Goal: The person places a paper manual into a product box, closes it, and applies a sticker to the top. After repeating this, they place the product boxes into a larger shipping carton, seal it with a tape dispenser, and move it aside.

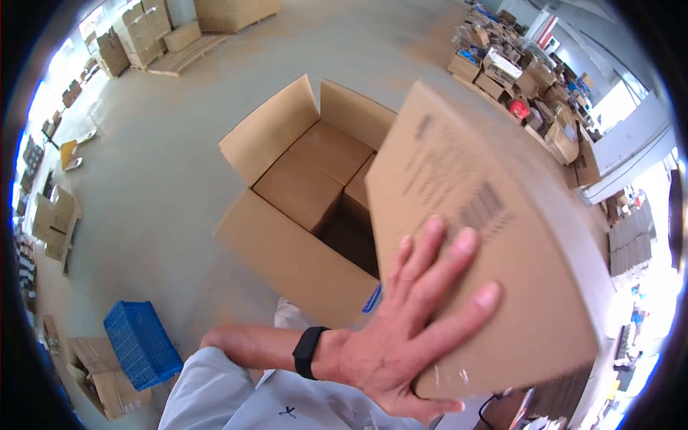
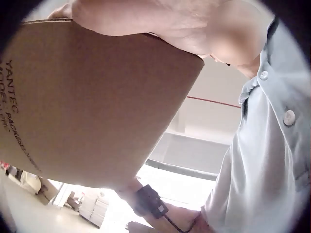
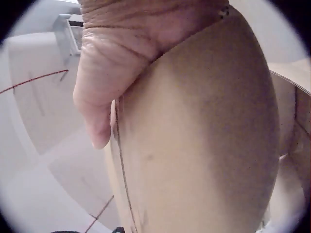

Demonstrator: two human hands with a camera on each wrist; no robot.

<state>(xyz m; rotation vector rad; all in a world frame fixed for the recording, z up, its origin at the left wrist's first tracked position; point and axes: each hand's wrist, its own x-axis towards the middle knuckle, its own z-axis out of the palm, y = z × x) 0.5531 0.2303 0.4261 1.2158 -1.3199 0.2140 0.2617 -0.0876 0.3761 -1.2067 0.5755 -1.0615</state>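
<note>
A closed cardboard box [image 1: 537, 287] with printed text and a barcode is held up, tilted, at the right of the head view. My left hand [image 1: 401, 344] presses its printed face with spread, nearly straight fingers, the thumb at the lower corner. In the right wrist view, my right hand [image 3: 121, 63] grips an edge of the box, its thumb over the side; its other fingers are hidden. Beside the held box is a large open carton [image 1: 287, 258], flaps up. Smaller brown boxes [image 1: 301, 186] sit inside it around a dark gap.
A blue plastic crate [image 1: 140, 340] stands at the lower left beside an open cardboard box [image 1: 107, 380]. Stacked cartons [image 1: 143, 32] and a wooden pallet [image 1: 190, 54] are at the back left. Piled goods [image 1: 530, 86] line the right side by a white pillar [image 1: 638, 150].
</note>
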